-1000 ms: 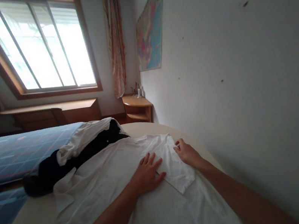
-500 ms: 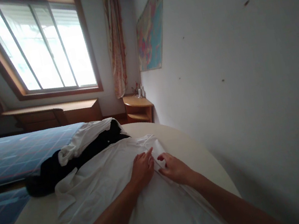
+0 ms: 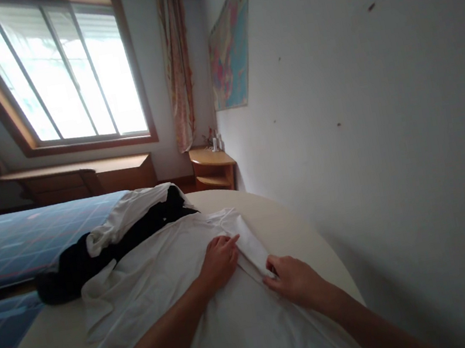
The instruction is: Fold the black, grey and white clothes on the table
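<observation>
A white shirt point(image 3: 175, 255) lies spread over the round table point(image 3: 260, 208), its short sleeve out to the left and its neck end at the far side. My left hand point(image 3: 220, 261) rests on the shirt near its right side, index finger stretched out and the other fingers lying on the cloth. To the right, my right hand point(image 3: 295, 279) is closed, thumb and fingers pinching the shirt near a long fold that runs along its right side. Part of the cloth beneath both hands is hidden.
Black and white clothes point(image 3: 134, 226) are heaped at the table's far left edge, against a blue checked bed point(image 3: 38, 236). The wall point(image 3: 394, 182) runs close along the right. A desk point(image 3: 119, 164) and a small corner shelf point(image 3: 212, 156) stand beyond.
My right hand has moved right and toward me, away from my left hand, and has closed on the shirt's right side. The left hand stays nearly in place on the cloth.
</observation>
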### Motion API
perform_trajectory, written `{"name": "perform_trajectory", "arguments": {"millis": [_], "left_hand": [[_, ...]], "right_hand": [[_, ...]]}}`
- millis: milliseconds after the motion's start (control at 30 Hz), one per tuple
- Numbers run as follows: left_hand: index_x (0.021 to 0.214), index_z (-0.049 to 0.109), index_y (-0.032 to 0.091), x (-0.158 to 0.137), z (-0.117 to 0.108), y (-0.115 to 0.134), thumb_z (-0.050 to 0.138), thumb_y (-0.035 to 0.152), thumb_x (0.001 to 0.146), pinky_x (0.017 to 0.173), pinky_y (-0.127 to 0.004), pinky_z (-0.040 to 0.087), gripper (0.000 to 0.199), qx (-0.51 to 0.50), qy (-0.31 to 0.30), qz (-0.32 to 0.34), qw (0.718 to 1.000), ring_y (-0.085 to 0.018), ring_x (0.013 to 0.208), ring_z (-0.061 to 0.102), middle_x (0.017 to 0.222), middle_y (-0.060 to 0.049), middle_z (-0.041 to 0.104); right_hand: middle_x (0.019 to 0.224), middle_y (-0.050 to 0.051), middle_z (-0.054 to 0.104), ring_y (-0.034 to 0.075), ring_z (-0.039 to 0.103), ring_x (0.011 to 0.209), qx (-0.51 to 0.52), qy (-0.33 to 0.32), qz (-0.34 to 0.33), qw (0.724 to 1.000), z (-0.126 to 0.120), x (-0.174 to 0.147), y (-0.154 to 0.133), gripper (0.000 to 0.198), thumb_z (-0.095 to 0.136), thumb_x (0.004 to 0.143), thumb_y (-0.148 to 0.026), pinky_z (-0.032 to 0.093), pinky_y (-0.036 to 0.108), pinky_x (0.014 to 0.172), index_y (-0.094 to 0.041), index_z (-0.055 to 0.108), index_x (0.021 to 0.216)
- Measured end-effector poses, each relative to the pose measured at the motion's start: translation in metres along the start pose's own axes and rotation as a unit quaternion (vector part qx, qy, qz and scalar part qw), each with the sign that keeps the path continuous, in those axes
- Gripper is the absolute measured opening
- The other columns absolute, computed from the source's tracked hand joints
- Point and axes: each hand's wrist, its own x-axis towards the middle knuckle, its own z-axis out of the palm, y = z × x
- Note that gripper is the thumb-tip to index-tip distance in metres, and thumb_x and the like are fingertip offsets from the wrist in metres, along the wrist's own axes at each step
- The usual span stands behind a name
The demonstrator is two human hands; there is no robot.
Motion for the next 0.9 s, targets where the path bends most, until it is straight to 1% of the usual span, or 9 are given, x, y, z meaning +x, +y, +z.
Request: {"name": "perform_trajectory", "arguments": {"millis": [100,233,333,433,533,600,733,800,900], "left_hand": [[0.132,0.061,0.02,0.008,-0.001,-0.001,0.036,0.035,0.101,0.108,-0.042,0.038,0.043,-0.018,-0.016,-0.029,0.999,-0.026,0.12,0.053,0.124,-0.009,0.065],[0.116,0.069,0.022,0.024,-0.003,-0.008,0.029,0.035,0.103,0.105,-0.035,0.042,0.044,-0.035,-0.017,-0.044,0.998,-0.021,0.116,0.059,0.12,-0.005,0.07],[0.121,0.066,0.018,0.034,-0.002,-0.018,0.027,0.031,0.103,0.107,-0.035,0.041,0.045,-0.038,0.011,-0.08,0.996,-0.021,0.12,0.058,0.126,-0.008,0.068],[0.121,0.066,0.015,0.036,0.001,-0.029,0.032,0.03,0.101,0.105,-0.036,0.044,0.042,-0.037,0.017,-0.109,0.993,-0.022,0.118,0.061,0.126,-0.01,0.068],[0.116,0.068,0.016,0.035,0.005,-0.036,0.05,0.03,0.093,0.104,-0.036,0.045,0.033,-0.028,0.001,-0.116,0.993,-0.024,0.116,0.063,0.123,-0.009,0.07],[0.119,0.066,0.016,0.034,0.005,-0.04,0.056,0.027,0.088,0.109,-0.037,0.042,0.034,-0.018,0.004,-0.117,0.993,-0.024,0.122,0.06,0.126,-0.009,0.068],[0.125,0.062,0.017,0.037,0.004,-0.05,0.052,0.02,0.089,0.112,-0.038,0.039,0.038,0.004,0.021,-0.119,0.993,-0.024,0.126,0.056,0.132,-0.011,0.064],[0.123,0.063,0.017,0.037,0.003,-0.054,0.053,0.018,0.087,0.11,-0.039,0.04,0.037,0.014,0.016,-0.111,0.994,-0.024,0.124,0.058,0.129,-0.012,0.066],[0.12,0.064,0.018,0.031,0.003,-0.059,0.055,0.019,0.086,0.112,-0.04,0.038,0.035,0.03,0.003,-0.086,0.996,-0.025,0.125,0.057,0.129,-0.012,0.065]], "right_hand": [[0.099,0.01,0.074,0.023,0.068,0.091,0.046,0.027,-0.014,0.998,-0.003,0.0,-0.004,0.023,0.063,0.088,-0.034,0.041,0.028,0.073,-0.02,0.067,0.104],[0.098,0.008,0.074,0.021,0.068,0.09,0.153,0.066,-0.057,0.984,-0.01,-0.003,-0.017,0.021,0.065,0.087,-0.031,0.044,0.027,0.078,-0.019,0.069,0.105],[0.102,0.007,0.073,0.02,0.067,0.095,0.219,0.081,-0.08,0.969,-0.009,-0.006,-0.03,0.029,0.062,0.088,-0.028,0.045,0.027,0.084,-0.019,0.068,0.115],[0.108,0.008,0.072,0.02,0.066,0.1,0.226,0.054,-0.092,0.968,0.0,-0.007,-0.039,0.038,0.061,0.088,-0.023,0.045,0.027,0.09,-0.018,0.064,0.126],[0.11,0.009,0.072,0.021,0.065,0.104,0.209,0.018,-0.099,0.973,0.011,-0.005,-0.042,0.038,0.062,0.086,-0.018,0.044,0.028,0.092,-0.017,0.066,0.124],[0.107,0.008,0.073,0.021,0.066,0.102,0.219,0.024,-0.101,0.97,0.014,-0.003,-0.045,0.034,0.061,0.086,-0.017,0.045,0.028,0.091,-0.017,0.067,0.119],[0.109,0.006,0.072,0.018,0.068,0.091,0.277,0.052,-0.128,0.951,0.015,-0.004,-0.053,0.034,0.059,0.088,-0.022,0.048,0.026,0.085,-0.02,0.065,0.121],[0.114,0.007,0.072,0.017,0.069,0.087,0.283,0.027,-0.148,0.947,0.018,-0.006,-0.056,0.039,0.058,0.089,-0.024,0.049,0.026,0.083,-0.019,0.062,0.127],[0.112,0.008,0.074,0.02,0.069,0.095,0.253,-0.008,-0.159,0.954,0.026,-0.004,-0.056,0.036,0.051,0.094,-0.029,0.049,0.028,0.087,-0.018,0.064,0.126]]}}
